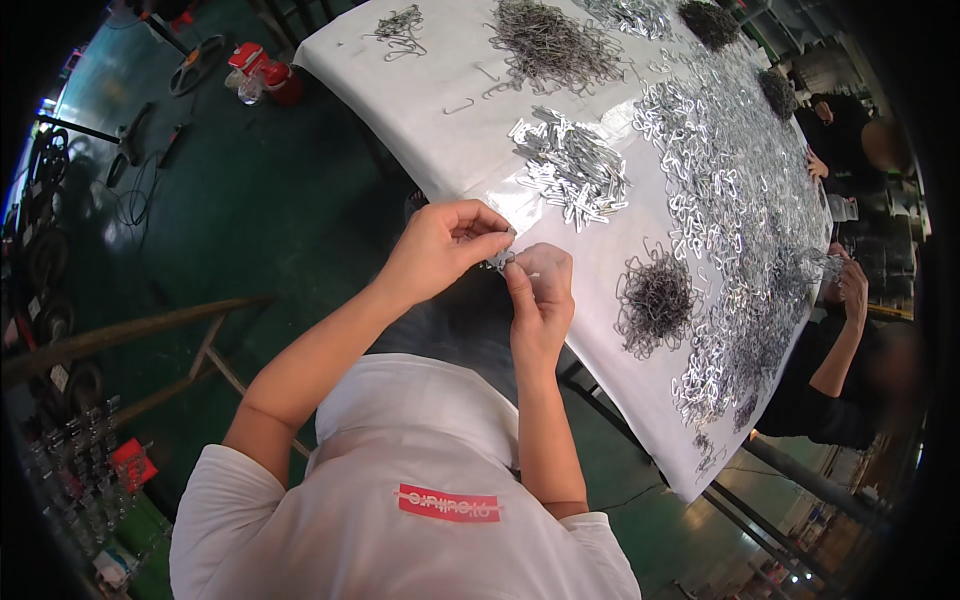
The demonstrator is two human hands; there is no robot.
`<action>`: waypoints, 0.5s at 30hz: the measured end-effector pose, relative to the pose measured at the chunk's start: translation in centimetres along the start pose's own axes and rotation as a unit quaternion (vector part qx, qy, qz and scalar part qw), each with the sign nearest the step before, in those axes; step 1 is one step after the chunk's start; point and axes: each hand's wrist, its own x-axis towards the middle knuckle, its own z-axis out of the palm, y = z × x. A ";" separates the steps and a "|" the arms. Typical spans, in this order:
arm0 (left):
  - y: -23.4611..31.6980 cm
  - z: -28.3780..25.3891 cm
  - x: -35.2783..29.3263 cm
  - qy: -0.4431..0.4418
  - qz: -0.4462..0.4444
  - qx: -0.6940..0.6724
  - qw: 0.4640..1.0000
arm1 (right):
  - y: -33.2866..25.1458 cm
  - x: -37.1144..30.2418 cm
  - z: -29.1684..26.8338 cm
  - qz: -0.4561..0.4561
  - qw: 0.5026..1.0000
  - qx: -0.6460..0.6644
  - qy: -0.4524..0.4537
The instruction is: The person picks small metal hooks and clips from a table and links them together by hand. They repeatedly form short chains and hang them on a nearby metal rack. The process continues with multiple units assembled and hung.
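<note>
Head view, looking straight down: both my hands meet at the near edge of the white table (420,110). My left hand (440,248) comes in from the lower left, fingers curled tight, thumb and forefinger pinched on a small metal clip (503,260). My right hand (540,290) rises from below, its fingertips closed on the same little piece from the other side — the two hands touch around it. The clip itself is mostly hidden between my fingers, so its shape is hard to make out; only a glint of bright metal shows.

Just beyond my knuckles lies a pile of flat silver clips (572,168), shiny and loosely heaped. To the right of my right hand sits a dark tangle of thin wire springs (655,300), well clear of my fingers. Further up the table there is a bigger grey heap of wire pieces (552,42), and a few stray wire hooks (400,28) lie near the far corner. All along the right side runs a broad spread of bent silver loops (730,200) — thousands of them.

Across that spread, at the right edge, another person in a dark sleeve has a hand (853,285) raised at the table's rim. Below me, the green floor (250,220).
</note>
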 end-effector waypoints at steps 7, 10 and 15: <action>1.0 -0.3 -1.5 0.051 0.067 0.088 0.993 | -0.4 0.3 0.8 -0.015 0.999 -0.045 -0.008; 1.1 -0.6 -1.6 0.059 0.083 0.110 0.989 | -0.2 0.3 1.5 -0.020 0.999 -0.036 -0.008; 0.4 -1.3 -1.7 0.064 0.158 0.126 0.977 | -0.2 0.7 1.8 0.005 0.998 -0.054 -0.044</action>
